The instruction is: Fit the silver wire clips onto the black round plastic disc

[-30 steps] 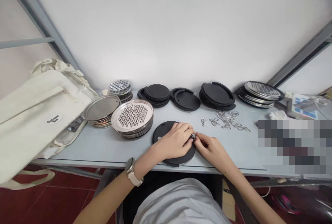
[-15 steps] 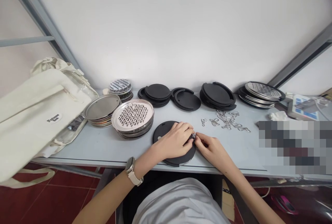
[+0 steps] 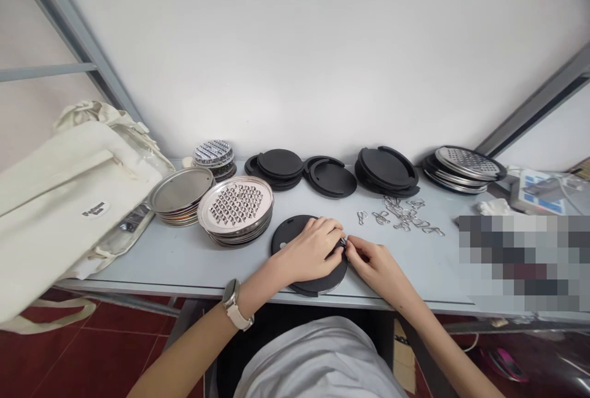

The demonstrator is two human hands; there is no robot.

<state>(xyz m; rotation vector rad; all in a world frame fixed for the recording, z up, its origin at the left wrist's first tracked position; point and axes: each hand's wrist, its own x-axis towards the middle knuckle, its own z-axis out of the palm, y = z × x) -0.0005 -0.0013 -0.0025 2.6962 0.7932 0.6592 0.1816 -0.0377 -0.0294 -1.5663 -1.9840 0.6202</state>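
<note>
A round black disc (image 3: pixel 290 235) lies flat near the front edge of the pale grey table (image 3: pixel 193 260). My left hand (image 3: pixel 311 250) rests on top of it, fingers curled down over its right rim. My right hand (image 3: pixel 375 266) comes in from the right and pinches a small metal wire clip (image 3: pixel 343 241) right at the disc's edge, where both hands' fingertips meet. Loose wire clips (image 3: pixel 405 214) lie scattered just behind my right hand.
Stacks of perforated steel grater discs (image 3: pixel 236 204) and plain steel plates (image 3: pixel 180 192) stand left. Black discs (image 3: pixel 332 177) are piled along the wall, more grater discs (image 3: pixel 465 164) far right. A cream cloth bag (image 3: pixel 59 207) fills the left end.
</note>
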